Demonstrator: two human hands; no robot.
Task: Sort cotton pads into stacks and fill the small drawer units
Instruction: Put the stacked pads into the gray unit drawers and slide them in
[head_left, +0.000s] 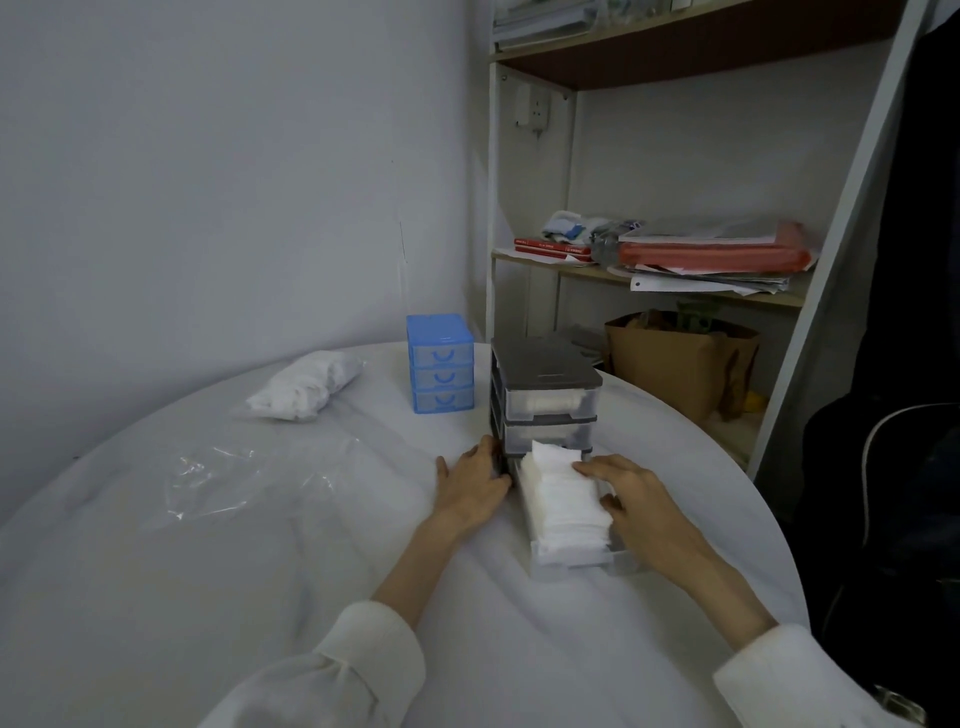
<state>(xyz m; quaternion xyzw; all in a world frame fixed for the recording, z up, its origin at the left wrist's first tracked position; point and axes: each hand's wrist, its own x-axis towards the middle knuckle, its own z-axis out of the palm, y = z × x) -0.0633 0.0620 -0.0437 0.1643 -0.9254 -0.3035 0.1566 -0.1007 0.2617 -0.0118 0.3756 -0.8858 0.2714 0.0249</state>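
Two drawer units stand on our bench (311, 545): a grey drawer unit (545, 387) and, behind and left of it, a blue drawer unit (440, 362). From the grey unit's base the bottom drawer (582, 558) is pulled out, long axis toward us, filled with cotton pads (558, 501). Our left hand (471, 486) rests flat against the unit's left side, fingers relaxed. Our right hand (636, 501) presses the pads, fingers extended. Left of the blue unit lies a bag of pads (306, 384).
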